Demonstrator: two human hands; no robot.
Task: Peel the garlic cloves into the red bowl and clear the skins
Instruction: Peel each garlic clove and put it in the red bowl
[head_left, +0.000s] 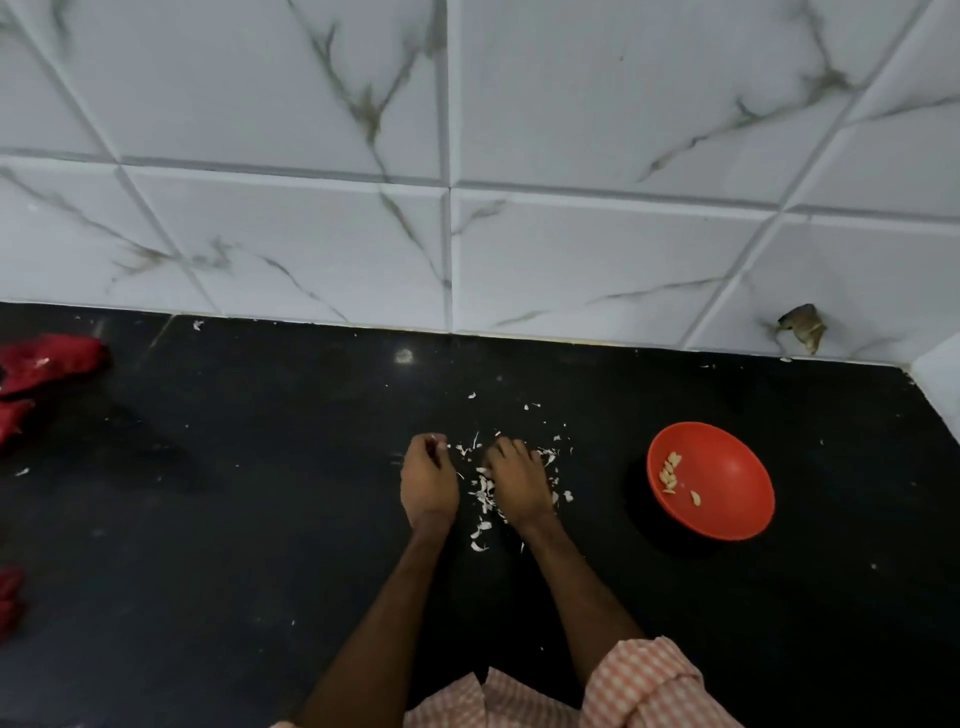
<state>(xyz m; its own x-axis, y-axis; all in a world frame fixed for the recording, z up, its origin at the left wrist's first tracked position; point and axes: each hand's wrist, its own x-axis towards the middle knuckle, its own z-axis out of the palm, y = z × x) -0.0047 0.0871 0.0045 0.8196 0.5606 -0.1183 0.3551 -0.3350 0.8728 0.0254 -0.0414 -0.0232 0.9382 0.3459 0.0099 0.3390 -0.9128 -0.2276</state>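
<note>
Cloth (49, 364), red and bunched, at nine o'clock on the black table (234, 519), well apart from the action; moving in, left hand (430, 480) knuckles up just left of centre, fingers curled, grip narrow, a small white scrap (439, 440) pinched at the fingertips, clove or skin I cannot tell; garlic skins (483, 493) strewn between the two hands and out towards twelve o'clock of them; right hand (519, 480) just beside, back up, fingers bent down onto the pile, touching the skins; whether that grip holds anything, cannot tell; over at three o'clock of the hands, near but apart, red bowl (727, 467) upright on the table, peeled cloves (670, 470) lying against its left inner wall; checked sleeve (649, 686) at five o'clock; white marbled tiles (571, 104) across the back at twelve.
</note>
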